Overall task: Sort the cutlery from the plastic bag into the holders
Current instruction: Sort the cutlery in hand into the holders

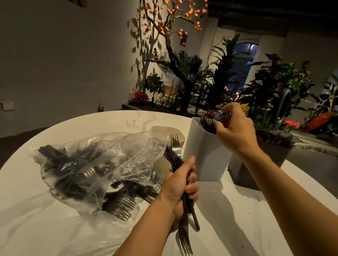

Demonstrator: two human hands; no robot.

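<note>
Two bare forearms reach in from the bottom edge over a white marbled table (235,235). Closest, the left hand (179,185) is clenched around a bundle of dark forks (176,157): most tines fan out above the thumb, while at least one fork points the other way, its tines hanging below the heel of the hand toward the camera.

Left of those fingers lies the crumpled clear plastic bag (98,161), still holding a heap of dark cutlery (67,167); more forks spill out of its mouth onto the table just below and left of the left wrist. Behind the bag, beyond the raised tines, the rim of a beige holder (163,130) shows, mostly hidden by plastic and forks.

Just right of the left thumb stands a tall white holder (205,154), upright, with the held forks nearly against its wall. The right hand (235,128) hovers over its far rim, fingers curled and pinching something dark at the opening; fork tines (206,121) stick up inside the holder right beside those fingertips. Whether the pinched piece is one of those forks cannot be told.

Under the right forearm sits a darker grey container (251,172), touching or just beside the white one. Potted plants and an orange-blossomed tree fill the dim room behind.
</note>
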